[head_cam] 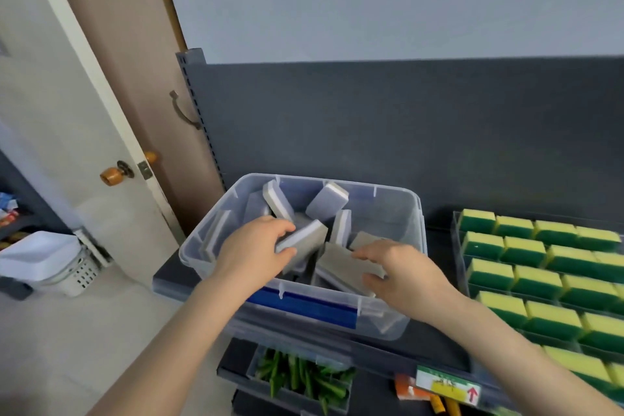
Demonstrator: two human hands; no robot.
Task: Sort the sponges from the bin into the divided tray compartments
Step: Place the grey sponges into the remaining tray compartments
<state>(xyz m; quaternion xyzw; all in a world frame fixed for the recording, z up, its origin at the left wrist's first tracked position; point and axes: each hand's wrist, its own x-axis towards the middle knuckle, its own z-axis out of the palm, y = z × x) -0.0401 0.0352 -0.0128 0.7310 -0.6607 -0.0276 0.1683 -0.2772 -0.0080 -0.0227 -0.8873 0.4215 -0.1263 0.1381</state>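
L hand (251, 252) fingers grip grey sponge (304, 241) | R hand (401, 275) fingers grip sponge (341, 263) | both in bin (395, 209)

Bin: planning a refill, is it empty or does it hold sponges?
Not empty: the bin holds several grey sponges, jumbled at angles.

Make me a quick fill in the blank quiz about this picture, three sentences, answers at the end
1. Both hands reach into the clear plastic ____, which holds the grey sponges.
2. The left hand has a grip on a ____ coloured sponge.
3. The divided tray to the right of the right hand is lined with sponges coloured green and ____.

Missing words: bin; grey; yellow
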